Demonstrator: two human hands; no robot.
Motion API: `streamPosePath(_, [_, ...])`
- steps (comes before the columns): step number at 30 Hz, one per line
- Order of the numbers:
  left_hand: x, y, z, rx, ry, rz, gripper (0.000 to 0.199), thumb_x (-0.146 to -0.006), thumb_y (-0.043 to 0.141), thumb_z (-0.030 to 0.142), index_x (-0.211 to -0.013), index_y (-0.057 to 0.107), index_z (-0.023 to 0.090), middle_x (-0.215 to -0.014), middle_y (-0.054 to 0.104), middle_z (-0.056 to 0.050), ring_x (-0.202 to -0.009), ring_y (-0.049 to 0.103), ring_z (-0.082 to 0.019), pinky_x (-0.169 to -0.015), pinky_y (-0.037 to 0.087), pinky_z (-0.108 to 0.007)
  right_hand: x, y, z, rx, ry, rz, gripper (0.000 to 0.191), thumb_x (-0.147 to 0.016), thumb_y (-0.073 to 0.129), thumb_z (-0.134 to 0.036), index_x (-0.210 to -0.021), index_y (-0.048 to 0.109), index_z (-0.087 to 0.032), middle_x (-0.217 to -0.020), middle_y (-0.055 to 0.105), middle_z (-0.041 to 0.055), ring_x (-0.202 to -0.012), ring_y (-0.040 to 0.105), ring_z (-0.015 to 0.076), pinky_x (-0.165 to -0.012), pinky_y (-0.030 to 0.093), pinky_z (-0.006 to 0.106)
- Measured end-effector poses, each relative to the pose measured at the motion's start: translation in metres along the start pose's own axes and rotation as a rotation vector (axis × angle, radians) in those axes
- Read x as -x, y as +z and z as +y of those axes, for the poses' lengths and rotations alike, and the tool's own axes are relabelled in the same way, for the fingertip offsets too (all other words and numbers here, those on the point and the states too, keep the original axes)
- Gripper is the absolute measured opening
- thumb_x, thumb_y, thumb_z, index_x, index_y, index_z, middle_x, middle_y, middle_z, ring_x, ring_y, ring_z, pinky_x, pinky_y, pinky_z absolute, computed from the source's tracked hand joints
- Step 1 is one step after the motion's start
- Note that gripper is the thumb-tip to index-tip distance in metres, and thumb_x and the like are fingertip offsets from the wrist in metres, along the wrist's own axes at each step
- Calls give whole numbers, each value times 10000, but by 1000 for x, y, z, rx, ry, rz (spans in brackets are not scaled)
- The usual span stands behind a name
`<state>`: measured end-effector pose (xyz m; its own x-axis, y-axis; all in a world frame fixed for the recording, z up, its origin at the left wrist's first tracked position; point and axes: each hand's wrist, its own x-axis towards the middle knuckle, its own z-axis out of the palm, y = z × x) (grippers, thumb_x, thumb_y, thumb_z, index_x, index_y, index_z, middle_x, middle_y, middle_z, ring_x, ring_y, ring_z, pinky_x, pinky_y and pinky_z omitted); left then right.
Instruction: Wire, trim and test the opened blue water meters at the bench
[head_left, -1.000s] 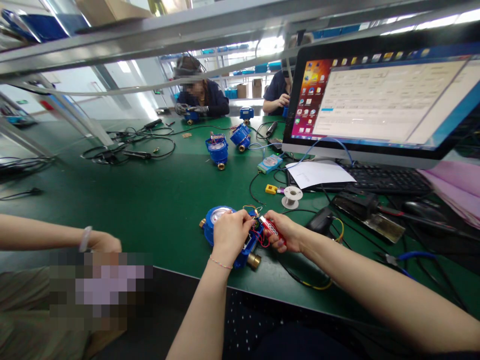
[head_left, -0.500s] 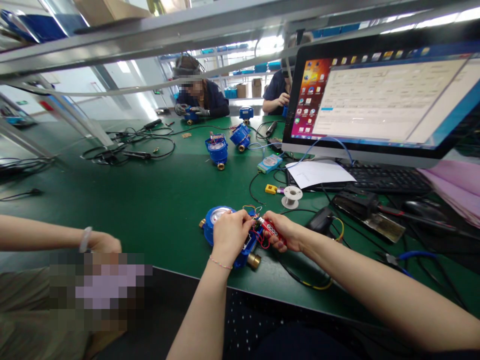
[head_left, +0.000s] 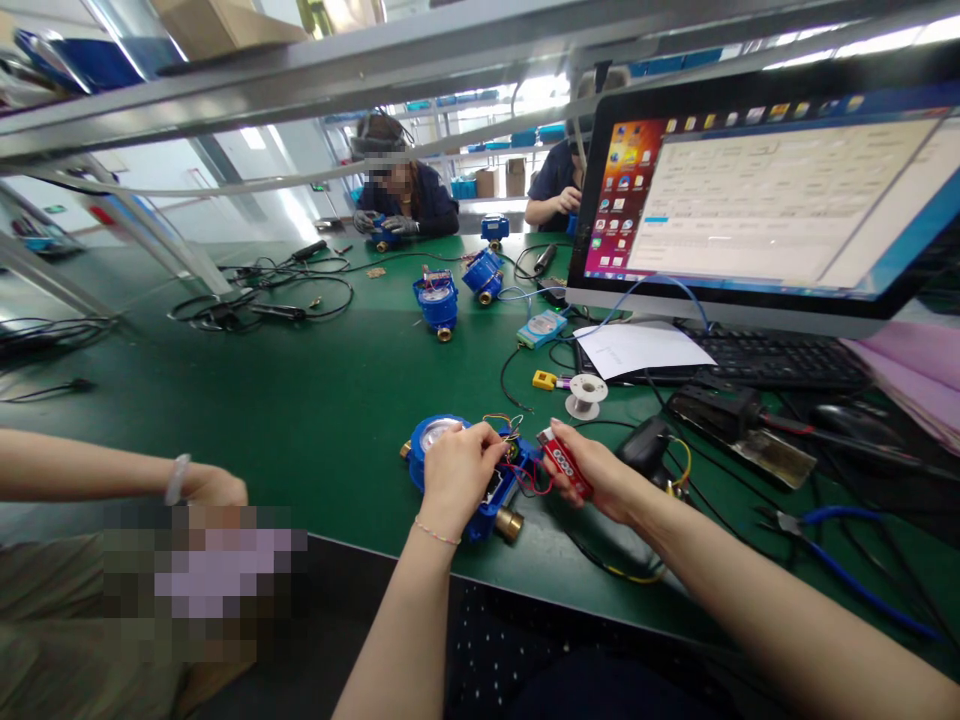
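A blue meter with brass fittings lies near the table's front edge, its wiring compartment open on the right. My left hand rests over it, thumb and fingers pinched at the compartment's edge among thin wires; what they pinch is too small to tell. Red wires loop out of the compartment toward the right. Just right of the meter, my right hand is closed around a small red lighter-like tool, its metal end toward the wires but apart from them.
Beyond the meter are a solder spool, a yellow piece and more blue meters. On the right are pliers, a black adapter, a keyboard and a monitor. Another person's hand is at the left edge.
My right hand has moved right and slightly down, taking the red tool away from the wires. My left hand stays at the compartment.
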<state>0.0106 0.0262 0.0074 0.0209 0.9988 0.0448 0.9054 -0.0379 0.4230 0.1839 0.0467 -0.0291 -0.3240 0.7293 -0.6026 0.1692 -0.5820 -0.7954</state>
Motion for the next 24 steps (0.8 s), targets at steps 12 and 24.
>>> streamPosePath(12, [20, -11, -25, 432, -16, -62, 130, -767, 581, 294, -851, 573, 196, -697, 645, 12, -700, 593, -145, -694, 420, -266, 9, -10, 2, 632, -879, 350, 220, -850, 471, -258, -999, 622, -201, -1091, 589, 82, -1042, 534, 189, -962, 368, 350])
streamPosePath(24, [21, -11, -25, 558, -99, 0, 195, -792, 490, 312, -684, 572, 171, -643, 650, -12, -615, 584, -140, -618, 428, -249, -51, 14, -33, 591, -1114, -104, 57, -755, 658, -269, -741, 684, -221, -790, 680, 9, -844, 595, 153, -925, 353, 346])
